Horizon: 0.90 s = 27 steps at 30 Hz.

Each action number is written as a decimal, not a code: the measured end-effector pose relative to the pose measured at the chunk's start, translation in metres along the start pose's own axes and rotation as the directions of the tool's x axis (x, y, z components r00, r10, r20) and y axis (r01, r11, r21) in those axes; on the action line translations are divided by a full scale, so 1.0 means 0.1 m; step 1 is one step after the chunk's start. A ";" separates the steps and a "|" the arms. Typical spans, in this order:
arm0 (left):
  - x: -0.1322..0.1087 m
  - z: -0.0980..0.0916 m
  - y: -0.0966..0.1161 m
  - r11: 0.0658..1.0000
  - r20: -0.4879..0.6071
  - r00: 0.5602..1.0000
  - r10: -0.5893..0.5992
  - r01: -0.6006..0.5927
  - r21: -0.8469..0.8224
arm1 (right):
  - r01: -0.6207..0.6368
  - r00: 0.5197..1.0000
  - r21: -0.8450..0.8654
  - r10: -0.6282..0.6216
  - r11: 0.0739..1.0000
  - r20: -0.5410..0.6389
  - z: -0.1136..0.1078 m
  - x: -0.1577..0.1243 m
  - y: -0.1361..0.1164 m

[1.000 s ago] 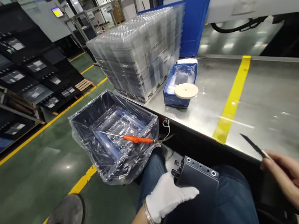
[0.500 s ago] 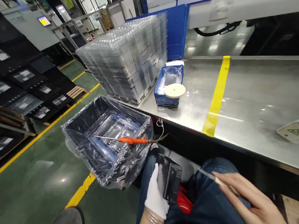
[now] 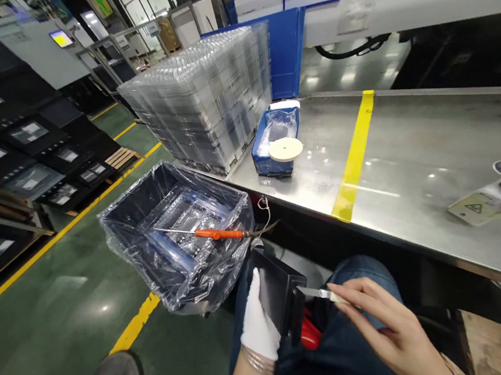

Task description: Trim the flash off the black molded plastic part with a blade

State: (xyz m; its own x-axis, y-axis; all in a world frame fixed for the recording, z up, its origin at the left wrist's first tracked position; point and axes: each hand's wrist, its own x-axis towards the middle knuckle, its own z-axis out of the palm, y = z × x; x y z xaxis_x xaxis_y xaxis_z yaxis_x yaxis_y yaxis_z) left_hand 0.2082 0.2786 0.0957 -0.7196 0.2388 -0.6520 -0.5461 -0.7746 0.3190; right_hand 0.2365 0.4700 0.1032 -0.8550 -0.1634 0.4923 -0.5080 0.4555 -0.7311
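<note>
Knife (image 3: 318,293) in the bare right hand (image 3: 377,324) is nearer its target than half a second ago, its blade reaching the end of a dark block (image 3: 274,288) it stood apart from in the earlier view. Work on the block seems under way, though contact at the tip is too small to confirm, and which edges are done or left cannot be told. The right hand pinches the light handle between thumb and fingers; the gloved left hand (image 3: 255,321) wraps the block's left side, holding it tilted over the lap (image 3: 342,356), below the near edge of the metal surface (image 3: 414,149). The block lies inside the left grip and just left of the right hand, blade between. Toward the surface's left end sits a blue box (image 3: 270,165); an orange-handled tool (image 3: 220,234) lies across the lined bin (image 3: 132,190) beside the near edge
</note>
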 end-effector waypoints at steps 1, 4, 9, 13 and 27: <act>0.03 0.02 0.02 0.999 -0.011 1.000 -0.018 0.018 -0.047 | -0.017 1.000 -0.006 0.017 1.000 0.000 -0.02 -0.01 -0.01; 0.09 0.00 0.05 0.991 0.017 1.000 -0.023 0.025 -0.134 | -0.065 0.995 -0.047 0.062 0.997 -0.080 -0.10 -0.03 0.04; 0.00 -0.03 -0.02 0.990 -0.016 1.000 0.019 -0.021 -0.139 | -0.331 0.906 -0.088 0.290 0.940 -0.309 -0.21 0.02 0.19; -0.01 0.02 -0.16 0.993 -0.048 0.994 -0.100 0.096 -0.074 | -0.368 0.917 0.161 0.386 0.916 -0.102 0.00 0.11 0.04; 0.16 -0.31 -0.19 0.998 0.072 0.995 -0.065 0.065 0.006 | -0.599 0.793 0.285 0.603 0.748 0.087 0.12 0.29 0.05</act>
State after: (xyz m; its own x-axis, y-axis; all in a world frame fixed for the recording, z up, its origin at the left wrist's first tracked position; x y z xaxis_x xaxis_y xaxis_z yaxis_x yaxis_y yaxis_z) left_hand 0.2206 0.2796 0.0581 -0.7115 0.3299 -0.6204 -0.5941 -0.7539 0.2805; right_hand 0.2081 0.4568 0.1081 -0.9935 0.0689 -0.0910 0.1026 0.1894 -0.9765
